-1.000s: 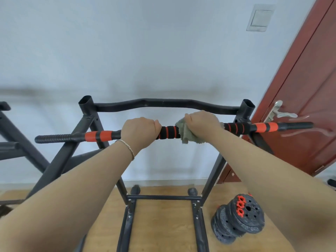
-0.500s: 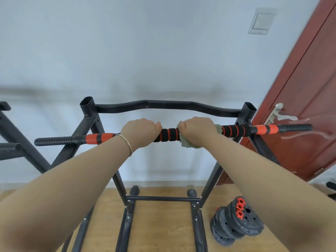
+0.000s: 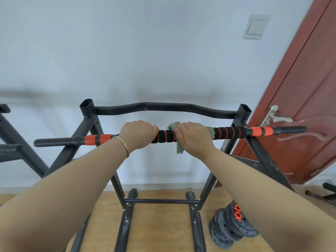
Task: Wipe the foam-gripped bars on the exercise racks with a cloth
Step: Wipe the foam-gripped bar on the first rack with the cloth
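- Far out to the left of the left hand: part of a second rack (image 3: pixel 12 142), black tubing with a ribbed grip, cut off by the frame edge.
- Just left of that hand: ribbed black end and orange band of the foam-gripped bar (image 3: pixel 164 136), lying level across the rack (image 3: pixel 163 107).
- Left hand (image 3: pixel 137 134): knuckles up, fingers curled over the bar from above, gripping it; thin bracelet (image 3: pixel 124 145) on the wrist.
- Between the two hands: a short bare stretch of black foam with orange rings.
- Right hand (image 3: pixel 193 138): also curled over the bar, clamping a grey-green cloth (image 3: pixel 179 150) against the foam.
- Cloth: one corner hanging below the bar at the hand's left edge, another peeping out above, a strip showing at the hand's right edge; possibly wrapped fully round the bar, though the palm hides that.
- Behind both hands: curved top crossbar of the rack, joining two open-topped uprights.
- Right of the right hand: more ringed foam, an orange band, then the ribbed end, in front of a red-brown door (image 3: pixel 309 88) with a silver door handle (image 3: pixel 274 116).
- High above that hand: a white wall switch (image 3: pixel 255 27).
- Below it, on the wooden floor (image 3: pixel 160 230): stacked dark weight plates (image 3: pixel 231 226) beside the rack's right foot.
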`<state>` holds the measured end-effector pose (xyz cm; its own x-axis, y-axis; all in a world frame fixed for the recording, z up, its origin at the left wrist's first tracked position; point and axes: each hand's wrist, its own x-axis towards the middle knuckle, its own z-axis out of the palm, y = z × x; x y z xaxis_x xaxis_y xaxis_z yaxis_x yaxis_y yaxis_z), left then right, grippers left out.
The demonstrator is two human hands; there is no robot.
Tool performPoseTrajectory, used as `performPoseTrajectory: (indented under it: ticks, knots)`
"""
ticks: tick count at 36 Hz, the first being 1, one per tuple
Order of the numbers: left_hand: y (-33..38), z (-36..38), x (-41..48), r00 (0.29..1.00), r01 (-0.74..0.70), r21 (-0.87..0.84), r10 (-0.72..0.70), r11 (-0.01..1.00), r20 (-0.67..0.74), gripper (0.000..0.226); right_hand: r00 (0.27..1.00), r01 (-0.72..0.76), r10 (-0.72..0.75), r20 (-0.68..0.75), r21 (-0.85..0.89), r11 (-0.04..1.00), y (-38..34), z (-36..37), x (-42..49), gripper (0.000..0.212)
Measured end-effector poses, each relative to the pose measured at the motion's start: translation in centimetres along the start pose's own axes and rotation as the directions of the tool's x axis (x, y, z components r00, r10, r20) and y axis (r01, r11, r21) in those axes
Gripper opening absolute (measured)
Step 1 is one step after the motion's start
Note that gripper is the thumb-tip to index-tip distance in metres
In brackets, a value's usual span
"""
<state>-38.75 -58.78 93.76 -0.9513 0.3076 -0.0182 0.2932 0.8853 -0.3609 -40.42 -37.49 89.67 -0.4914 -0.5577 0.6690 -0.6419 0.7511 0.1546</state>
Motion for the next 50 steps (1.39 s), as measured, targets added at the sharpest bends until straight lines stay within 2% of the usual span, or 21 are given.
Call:
performPoseTrajectory:
  ticks: [2,4,6,10,12,14,15,16,18,20,22,23,26,29,32,38,41,44,47,48,50]
  knots:
    - [-0.6,-0.4,0.6,0.994,0.001,-0.087,0.009,0.996,0.105,0.014,1.000,0.002,-0.003,-0.030,-0.009,1.000,0.1,0.2,0.0,0.026]
    - [-0.6,-0.3,0.8,0.993,-0.003,-0.096,0.014,0.995,0.117,0.016,0.999,0.017,-0.016,0.032,-0.056,0.998,0.8,0.3,-0.1,0.023]
    - [-0.4,-0.2,0.6,0.998,-0.028,-0.030,0.029,0.999,0.062,0.019,0.987,0.054,-0.034,0.158,-0.121,0.991,1.8,0.1,-0.1,0.013]
    - [-0.5,-0.1,0.7,0.997,-0.039,-0.050,0.042,0.998,0.059,0.022,0.928,-0.039,0.102,0.359,-0.180,0.983,2.6,-1.4,0.6,0.018]
    - [-0.7,-0.2,0.9,0.994,0.003,-0.140,0.013,0.990,0.110,0.017,0.837,-0.298,0.249,0.487,0.025,0.954,2.5,-3.0,1.7,0.043]
    - [-0.7,-0.4,1.0,0.989,0.060,-0.235,-0.026,0.970,0.144,0.007,0.681,-0.645,0.359,0.639,0.291,0.706,2.7,-4.7,2.6,0.055]
    - [-0.6,-0.6,1.1,0.991,0.082,-0.284,-0.047,0.955,0.128,0.004,0.681,-0.680,0.369,0.633,0.358,0.640,3.4,-5.2,2.8,0.054]
    - [-0.5,-0.9,1.2,0.993,0.104,-0.330,-0.079,0.938,0.090,0.010,0.695,-0.672,0.387,0.606,0.358,0.648,4.3,-5.6,2.9,0.051]
    - [0.3,-1.4,1.5,0.993,0.114,-0.488,-0.120,0.866,0.019,0.029,0.663,-0.631,0.430,0.613,0.148,0.761,6.7,-6.3,2.6,0.050]
    - [1.8,-2.1,2.0,0.989,0.105,-0.620,-0.145,0.777,-0.015,0.046,0.523,-0.592,0.492,0.695,-0.119,0.797,8.6,-6.7,2.0,0.055]
    - [3.6,-2.6,2.3,0.991,0.082,-0.648,-0.131,0.758,-0.027,0.053,0.446,-0.539,0.489,0.750,-0.211,0.815,9.4,-7.3,1.2,0.060]
    - [4.4,-2.7,2.4,0.991,0.071,-0.640,-0.125,0.765,-0.040,0.052,0.456,-0.539,0.471,0.755,-0.186,0.822,9.5,-7.5,0.9,0.060]
    - [5.9,-2.8,2.8,0.981,0.051,-0.650,-0.161,0.758,-0.111,0.037,0.603,-0.584,0.434,0.669,0.000,0.812,9.2,-8.1,0.1,0.032]
    - [6.8,-3.0,3.0,0.964,0.029,-0.761,-0.219,0.648,-0.150,0.025,0.691,-0.585,0.435,0.577,0.094,0.805,8.5,-8.3,-0.3,0.018]
    - [7.4,-3.3,3.0,0.954,0.010,-0.833,-0.254,0.553,-0.157,0.025,0.669,-0.611,0.463,0.581,0.076,0.788,9.0,-8.8,-0.3,0.023]
    - [8.7,-4.2,3.1,0.954,-0.070,-0.850,-0.215,0.523,-0.211,0.024,0.639,-0.591,0.545,0.543,-0.107,0.799,12.9,-11.4,-1.7,0.042]
    - [9.0,-4.2,3.4,0.945,-0.106,-0.799,-0.189,0.592,-0.265,0.024,0.652,-0.585,0.571,0.500,-0.148,0.797,13.5,-11.0,-2.5,0.041]
    - [8.8,-3.5,3.8,0.940,-0.017,-0.697,-0.226,0.717,-0.256,0.031,0.759,-0.515,0.474,0.447,-0.035,0.856,11.1,-9.7,-2.5,0.025]
    - [7.7,-2.4,4.0,0.948,0.109,-0.564,-0.256,0.819,-0.189,0.038,0.861,-0.218,0.164,0.481,0.059,0.974,7.6,-7.8,-2.8,0.038]
    - [7.3,-2.0,3.9,0.959,0.120,-0.490,-0.228,0.864,-0.167,0.038,0.882,-0.088,0.056,0.468,0.047,0.995,7.0,-7.0,-3.1,0.045]
    - [6.7,-1.5,3.8,0.990,0.035,-0.293,-0.074,0.955,-0.124,0.033,0.898,0.042,-0.041,0.438,0.006,0.999,7.1,-5.7,-3.6,0.058]
